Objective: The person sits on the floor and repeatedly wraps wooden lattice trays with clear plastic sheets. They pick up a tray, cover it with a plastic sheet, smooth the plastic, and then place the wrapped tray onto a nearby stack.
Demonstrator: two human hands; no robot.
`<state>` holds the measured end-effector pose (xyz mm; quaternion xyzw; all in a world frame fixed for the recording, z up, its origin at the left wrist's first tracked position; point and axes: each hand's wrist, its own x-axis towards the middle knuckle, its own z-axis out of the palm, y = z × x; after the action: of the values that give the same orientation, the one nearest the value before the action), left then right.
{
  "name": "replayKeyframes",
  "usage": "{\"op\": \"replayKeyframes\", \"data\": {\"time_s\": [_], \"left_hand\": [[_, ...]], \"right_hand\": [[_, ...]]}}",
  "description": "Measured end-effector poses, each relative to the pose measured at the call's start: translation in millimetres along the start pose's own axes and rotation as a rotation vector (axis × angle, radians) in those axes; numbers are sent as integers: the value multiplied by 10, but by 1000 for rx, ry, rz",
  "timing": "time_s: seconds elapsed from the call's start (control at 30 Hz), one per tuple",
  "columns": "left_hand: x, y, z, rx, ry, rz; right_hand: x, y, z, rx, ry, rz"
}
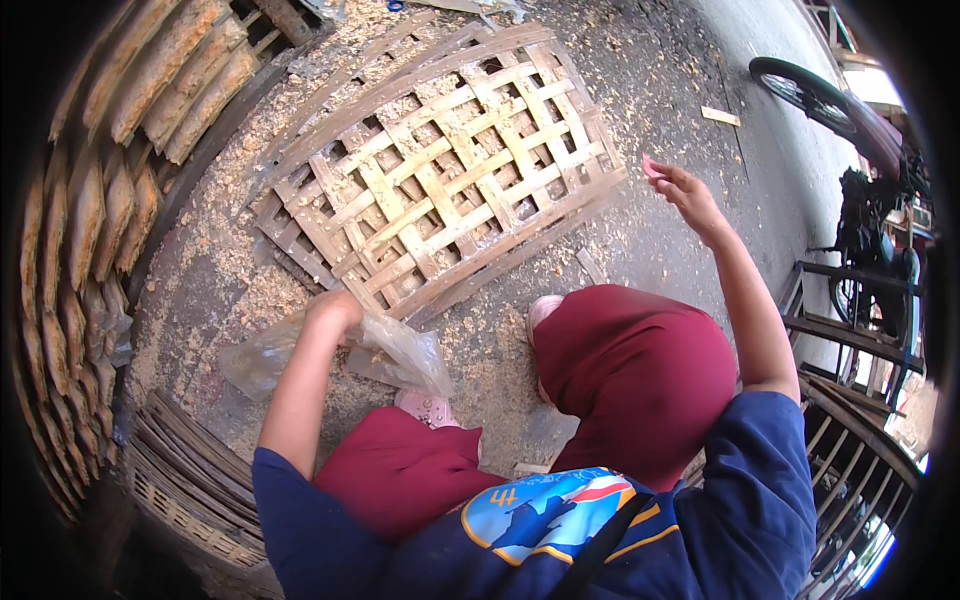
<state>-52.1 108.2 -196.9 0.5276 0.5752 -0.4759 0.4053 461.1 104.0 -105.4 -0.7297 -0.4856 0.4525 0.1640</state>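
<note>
My left hand (335, 313) grips a translucent plastic sheet or bag (401, 352), which hangs on both sides of the fist near the lower left corner of a woven bamboo rack (450, 199). Pale crumbs cling to the slats of this rack, and other racks lie beneath it. To the right of the rack, my right hand (686, 196) is raised and pinches a small pink piece (649, 166), whose material I cannot tell, between thumb and fingers.
Crumb-coated slabs (202, 97) are stacked along the left. Below them stands a pile of woven racks (195, 480). Crumbs litter the concrete floor (225, 300). A wheel (802, 90), a dark metal frame (855, 330) and a slatted bamboo piece (855, 457) are at the right.
</note>
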Motion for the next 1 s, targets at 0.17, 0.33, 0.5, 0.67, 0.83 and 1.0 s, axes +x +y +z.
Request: {"op": "replayKeyframes", "data": {"time_s": [0.17,0.33,0.5,0.67,0.83,1.0], "left_hand": [[-79,64,30,-33,461,44],[-3,-27,339,-341,595,72],[-124,-183,351,-1139,312,157],[-405,-497,80,-1456,458,388],[-1518,-1031,-508,-1533,540,835],[-1629,-1076,-543,-1256,589,592]], "right_hand": [[1048,1120,476,-160,262,50],[1062,1057,560,81,455,215],[823,756,146,308,142,95],[403,-270,-427,197,147,95],[90,-1479,-1097,-66,249,-27],[336,-1763,-1010,-251,297,-6]]}}
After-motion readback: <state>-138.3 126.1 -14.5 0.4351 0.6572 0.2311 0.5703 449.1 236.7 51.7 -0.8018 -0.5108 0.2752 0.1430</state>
